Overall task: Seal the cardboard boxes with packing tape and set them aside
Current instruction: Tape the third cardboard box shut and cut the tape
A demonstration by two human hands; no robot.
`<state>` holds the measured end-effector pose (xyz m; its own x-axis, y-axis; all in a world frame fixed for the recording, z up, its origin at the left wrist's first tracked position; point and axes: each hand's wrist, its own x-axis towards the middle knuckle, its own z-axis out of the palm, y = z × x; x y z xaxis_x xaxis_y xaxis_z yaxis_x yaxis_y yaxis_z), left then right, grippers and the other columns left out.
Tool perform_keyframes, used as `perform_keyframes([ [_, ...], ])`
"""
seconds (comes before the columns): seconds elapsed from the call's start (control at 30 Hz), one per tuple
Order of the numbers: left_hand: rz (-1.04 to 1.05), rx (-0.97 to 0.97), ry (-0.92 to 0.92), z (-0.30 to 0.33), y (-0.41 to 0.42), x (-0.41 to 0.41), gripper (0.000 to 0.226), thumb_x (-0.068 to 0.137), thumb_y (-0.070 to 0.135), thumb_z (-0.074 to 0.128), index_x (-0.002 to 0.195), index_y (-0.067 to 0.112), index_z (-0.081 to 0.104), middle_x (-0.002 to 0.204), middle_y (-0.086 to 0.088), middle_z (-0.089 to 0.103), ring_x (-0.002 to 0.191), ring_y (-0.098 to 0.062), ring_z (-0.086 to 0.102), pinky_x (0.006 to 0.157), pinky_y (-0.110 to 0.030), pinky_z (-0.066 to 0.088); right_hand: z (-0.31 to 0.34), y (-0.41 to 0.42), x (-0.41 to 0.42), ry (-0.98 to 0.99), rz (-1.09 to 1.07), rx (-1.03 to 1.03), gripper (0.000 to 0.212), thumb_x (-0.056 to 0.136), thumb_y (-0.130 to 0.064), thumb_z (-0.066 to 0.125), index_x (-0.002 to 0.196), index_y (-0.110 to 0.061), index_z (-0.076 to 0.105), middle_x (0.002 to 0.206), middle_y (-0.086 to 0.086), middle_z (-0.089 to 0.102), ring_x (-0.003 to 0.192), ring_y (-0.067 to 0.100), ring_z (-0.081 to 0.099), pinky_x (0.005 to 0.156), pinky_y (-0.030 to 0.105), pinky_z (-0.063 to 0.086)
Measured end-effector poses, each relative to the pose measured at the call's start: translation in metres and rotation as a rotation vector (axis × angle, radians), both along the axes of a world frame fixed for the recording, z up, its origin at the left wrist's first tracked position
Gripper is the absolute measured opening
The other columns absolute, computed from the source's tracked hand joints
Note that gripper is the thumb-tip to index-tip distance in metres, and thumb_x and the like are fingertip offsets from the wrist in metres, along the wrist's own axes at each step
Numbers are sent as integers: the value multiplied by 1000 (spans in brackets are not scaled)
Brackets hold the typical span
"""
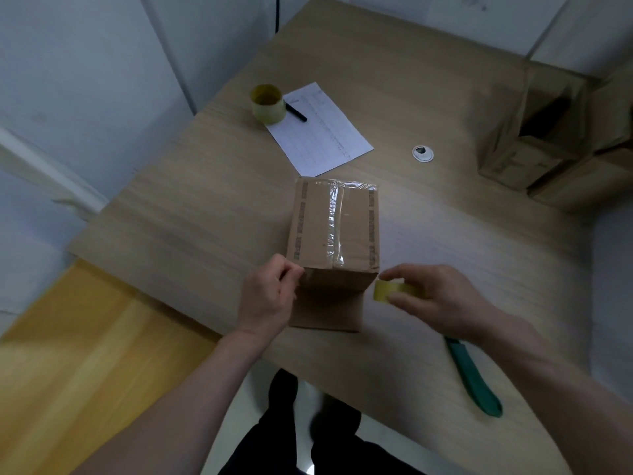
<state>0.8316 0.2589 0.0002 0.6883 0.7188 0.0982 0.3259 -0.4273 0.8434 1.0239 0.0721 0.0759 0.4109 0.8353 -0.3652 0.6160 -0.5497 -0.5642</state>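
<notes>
Box point(334, 234), taped along its top seam, stands at frame centre; your left hand point(270, 293) pinches its near corner, your right hand point(435, 299) grips the roll point(385, 291). Stiff and probably light: lift it by opposite side walls

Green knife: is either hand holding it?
No. The green knife lies on the table under the right forearm; the right hand grips a tape roll, and the left hand is at the box.

A printed sheet point(322, 130) lies at upper centre on the wooden counter point(212, 214), a black pen point(296, 113) across its corner. Right of it, a round cable grommet point(422, 153). A green-handled knife point(474, 378) lies at lower right.
</notes>
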Motion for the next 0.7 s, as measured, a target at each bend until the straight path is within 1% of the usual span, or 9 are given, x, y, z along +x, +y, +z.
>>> perform_keyframes([
  [0.07, -8, 44, 0, -1, 10, 0, 21, 94, 26, 56, 78, 13, 59, 60, 6, 58, 59, -10, 58, 52, -26, 45, 3, -1, 5, 299, -134, 78, 29, 89, -35, 63, 119, -34, 61, 94, 0, 63, 77, 10, 62, 69, 30, 54],
  [0.1, -24, 66, 3, -2, 12, -1, 21, 93, 28, 55, 78, 13, 59, 62, 6, 58, 59, -9, 57, 52, -28, 46, 3, 1, 6, 280, -146, 42, 32, 89, -35, 63, 120, -35, 61, 96, -1, 64, 79, 10, 62, 70, 29, 54],
  [0.17, -36, 92, 9, -6, 14, -2, 22, 92, 28, 54, 78, 12, 59, 65, 6, 58, 60, -9, 57, 53, -30, 48, -4, 6, 7, -83, -58, -135, 36, 92, -38, 63, 127, -39, 56, 103, -7, 65, 88, 10, 61, 79, 32, 53],
  [0.23, -30, 109, 11, -11, 13, -1, 20, 93, 23, 58, 78, 10, 59, 64, 5, 57, 59, -11, 56, 52, -29, 46, -9, 11, 6, -384, -24, -186, 39, 94, -46, 57, 133, -43, 51, 105, -9, 66, 92, 12, 59, 81, 34, 52],
  [0.3, -15, 136, 10, -15, 15, 1, 18, 93, 19, 60, 78, 8, 59, 65, 3, 58, 59, -13, 56, 53, -30, 45, -15, 14, 5, -433, -22, -172, 44, 95, -50, 53, 138, -44, 46, 106, -7, 67, 94, 16, 60, 81, 36, 53],
  [0.47, -12, 206, 17, -21, 25, 9, 20, 93, 21, 61, 80, 6, 61, 69, -4, 62, 61, -19, 58, 53, -35, 49, -27, 19, 7, -491, 0, -163, 51, 98, -51, 46, 148, -48, 32, 110, -1, 68, 97, 23, 61, 73, 32, 45],
  [0.53, -14, 225, 11, -25, 27, 11, 26, 92, 28, 57, 80, 6, 62, 70, -4, 62, 62, -20, 58, 54, -39, 50, -31, 20, 7, -486, -8, -169, 53, 100, -51, 43, 150, -48, 26, 101, 0, 66, 88, 22, 59, 67, 31, 43],
  [0.63, -18, 246, 9, -30, 30, 11, 22, 90, 25, 61, 80, 6, 63, 73, -5, 64, 65, -20, 60, 55, -42, 52, -37, 23, 6, -501, 9, -179, 56, 101, -51, 39, 152, -47, 17, 85, -4, 56, 72, 16, 52, 62, 29, 44],
  [0.7, -36, 242, 9, -34, 33, 10, 20, 90, 25, 63, 83, 6, 64, 75, -5, 66, 67, -20, 61, 56, -43, 53, -41, 24, 5, -502, 17, -164, 58, 102, -50, 38, 154, -45, 13, 90, -4, 58, 74, 15, 51, 63, 29, 42],
])
